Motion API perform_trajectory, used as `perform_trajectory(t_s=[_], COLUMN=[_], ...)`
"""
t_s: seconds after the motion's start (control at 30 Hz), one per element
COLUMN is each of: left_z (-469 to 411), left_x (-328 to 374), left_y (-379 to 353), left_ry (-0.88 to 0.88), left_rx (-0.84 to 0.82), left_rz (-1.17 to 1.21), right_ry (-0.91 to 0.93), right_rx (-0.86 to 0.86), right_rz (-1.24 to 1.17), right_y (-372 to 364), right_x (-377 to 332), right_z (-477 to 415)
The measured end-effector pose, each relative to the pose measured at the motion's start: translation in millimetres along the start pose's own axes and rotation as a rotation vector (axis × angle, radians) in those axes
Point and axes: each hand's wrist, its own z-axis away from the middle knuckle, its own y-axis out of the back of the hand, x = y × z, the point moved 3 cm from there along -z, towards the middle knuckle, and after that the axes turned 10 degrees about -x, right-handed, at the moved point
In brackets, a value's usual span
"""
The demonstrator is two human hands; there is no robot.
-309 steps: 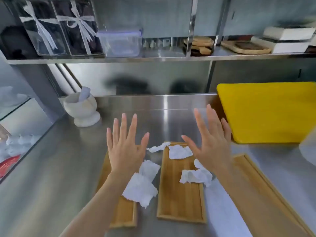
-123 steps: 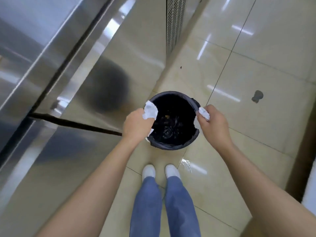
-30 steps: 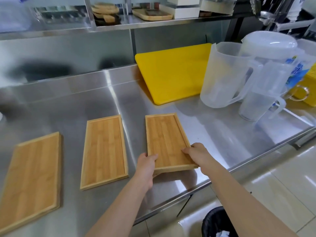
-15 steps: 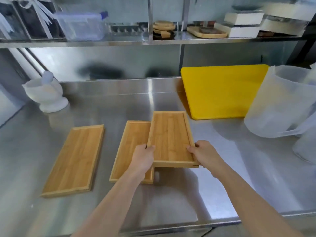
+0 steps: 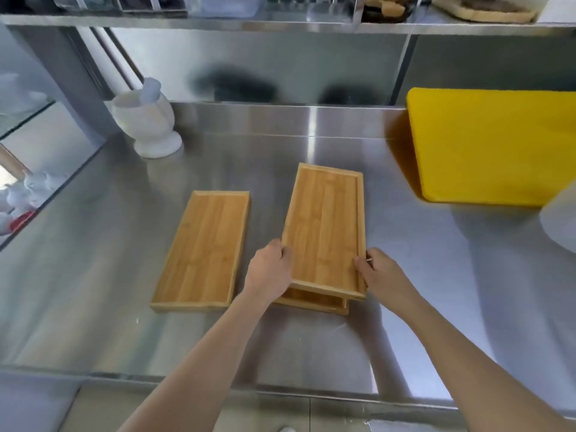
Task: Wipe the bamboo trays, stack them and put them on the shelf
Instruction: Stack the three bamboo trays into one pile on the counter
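Note:
I hold a bamboo tray (image 5: 324, 229) by its near corners, my left hand (image 5: 271, 269) on its left edge and my right hand (image 5: 378, 269) on its right edge. It sits slightly askew over a second bamboo tray (image 5: 311, 302), of which only the near end shows beneath. A third bamboo tray (image 5: 202, 249) lies flat on the steel counter (image 5: 93, 275) just to the left. The steel shelf (image 5: 280, 24) runs along the top of the view.
A white mortar with pestle (image 5: 146, 123) stands at the back left. A yellow cutting board (image 5: 495, 145) leans at the back right, with a translucent jug's edge (image 5: 561, 219) near it. Wooden boards (image 5: 483, 9) and containers sit on the shelf.
The tray in my hands has moved left, from partly overlapping the middle tray to lying almost fully over it. The left tray has not moved.

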Motion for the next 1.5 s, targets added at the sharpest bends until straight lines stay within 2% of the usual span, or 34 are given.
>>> perform_trajectory(t_s=[0.23, 0.6, 0.77, 0.87, 0.93, 1.07, 1.13, 1.2, 1.33, 1.5], left_z=[-9.3, -13.2, -18.3, -17.8, -16.7, -5.2, 0.3, 1.5, 0.2, -2.0], left_x=[-21.7, -40.9, -49.2, -50.6, -54.3, -59.4, -63.0, -66.5, -69.4, -70.8], left_y=[2.9, 3.0, 1.6, 1.0, 1.2, -0.1, -2.1, -3.1, -1.3, 0.2], left_ry=[0.056, -0.07, -0.096, -0.131, -0.146, -0.223, -0.244, -0.259, -0.269, -0.262], left_rx=[-0.057, 0.01, 0.021, 0.012, -0.043, -0.325, -0.399, -0.388, -0.323, -0.334], left_rz=[-0.169, -0.282, -0.274, -0.263, -0.212, -0.093, -0.12, -0.167, -0.157, -0.168], right_ry=[-0.05, -0.044, -0.035, -0.038, -0.02, 0.174, 0.203, 0.204, 0.187, 0.199], right_rx=[0.05, 0.059, 0.081, 0.077, 0.091, 0.002, -0.09, -0.109, -0.031, 0.102], right_rz=[0.252, 0.272, 0.373, 0.335, 0.252, 0.025, 0.105, 0.234, 0.286, 0.47], right_y=[-23.0, -34.7, -36.1, -37.7, -36.4, -38.4, -43.0, -47.5, -53.9, -56.7], right_x=[-0.7, 2.3, 6.1, 11.9, 15.2, 15.9, 18.1, 23.4, 30.3, 32.7], right_z=[-9.0, -12.7, -13.9, -12.5, -8.0, 8.2, 13.4, 14.2, 14.1, 15.5])
